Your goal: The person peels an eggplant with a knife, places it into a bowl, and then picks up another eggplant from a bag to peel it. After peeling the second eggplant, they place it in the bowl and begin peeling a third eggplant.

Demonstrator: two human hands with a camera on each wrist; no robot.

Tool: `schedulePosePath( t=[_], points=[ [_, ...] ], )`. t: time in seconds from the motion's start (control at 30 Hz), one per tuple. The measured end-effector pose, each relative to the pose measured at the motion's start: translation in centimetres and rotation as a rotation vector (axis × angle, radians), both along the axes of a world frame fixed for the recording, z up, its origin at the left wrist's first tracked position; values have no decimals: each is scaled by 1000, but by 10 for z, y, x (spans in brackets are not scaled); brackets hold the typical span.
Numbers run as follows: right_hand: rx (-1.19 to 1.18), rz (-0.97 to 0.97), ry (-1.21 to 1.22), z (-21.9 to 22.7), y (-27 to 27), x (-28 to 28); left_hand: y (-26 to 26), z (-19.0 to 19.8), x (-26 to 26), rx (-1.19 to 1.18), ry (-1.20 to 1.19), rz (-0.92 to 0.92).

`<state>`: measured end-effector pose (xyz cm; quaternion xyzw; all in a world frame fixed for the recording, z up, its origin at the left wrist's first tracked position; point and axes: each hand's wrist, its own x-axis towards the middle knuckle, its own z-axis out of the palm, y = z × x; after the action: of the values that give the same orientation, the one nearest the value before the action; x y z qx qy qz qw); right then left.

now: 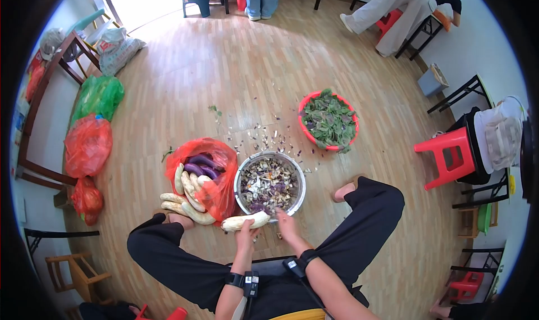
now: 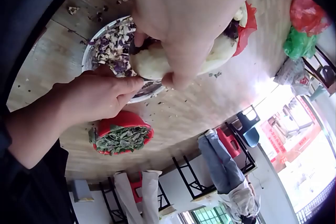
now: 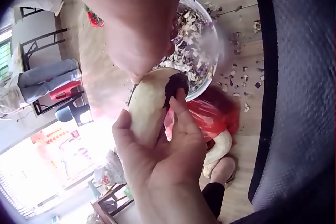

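A pale, mostly peeled eggplant point(image 1: 237, 222) lies across my left hand point(image 1: 245, 238), whose fingers and thumb grip it at the near edge of a metal bowl point(image 1: 303, 191). Dark purple skin covers part of its bowl-side end point(image 3: 176, 85). My right hand point(image 1: 288, 228) is at that end, its fingers curled; in the left wrist view the right hand point(image 2: 97, 94) seems to pinch a thin tool, mostly hidden. Chopped purple and white bits point(image 1: 268, 179) fill much of the bowl. The right wrist view shows the left hand point(image 3: 165, 169) holding the eggplant from below.
Left of the bowl, a red bag point(image 1: 223, 177) holds purple eggplants point(image 1: 203, 164), with pale ones point(image 1: 196, 213) spilling out. A red basin point(image 1: 304, 130) of leaves stands beyond, to the right. Scraps dot the floor. Bags line the left wall; stools and people are farther off.
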<state>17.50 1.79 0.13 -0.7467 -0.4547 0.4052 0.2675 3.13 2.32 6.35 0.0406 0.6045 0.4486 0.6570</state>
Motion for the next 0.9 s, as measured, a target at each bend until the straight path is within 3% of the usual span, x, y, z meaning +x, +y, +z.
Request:
schedulePosePath(
  t=[0.03,0.07,0.17,0.27,0.37,0.63,0.83,0.9],
  points=[
    [-52,-122,130,-14,-3,13,1,6,-4,-34,-102,38],
    [-23,-75,42,-9,0,21,2,11,-5,-32,-88,37],
    [155,-7,107,39,20,8,1,16,-4,100,-11,-37],
    [181,96,156,41,13,-7,2,8,-2,49,3,14],
    [-4,274,122,81,6,-8,0,-1,-7,-50,-115,87],
    [10,356,40,78,5,-2,2,-2,-7,-29,-85,37],
    [264,392,15,74,4,-3,1,1,-4,-39,-85,6],
    [-88,401,-42,79,7,1,0,1,-1,-23,-28,-28]
  ],
)
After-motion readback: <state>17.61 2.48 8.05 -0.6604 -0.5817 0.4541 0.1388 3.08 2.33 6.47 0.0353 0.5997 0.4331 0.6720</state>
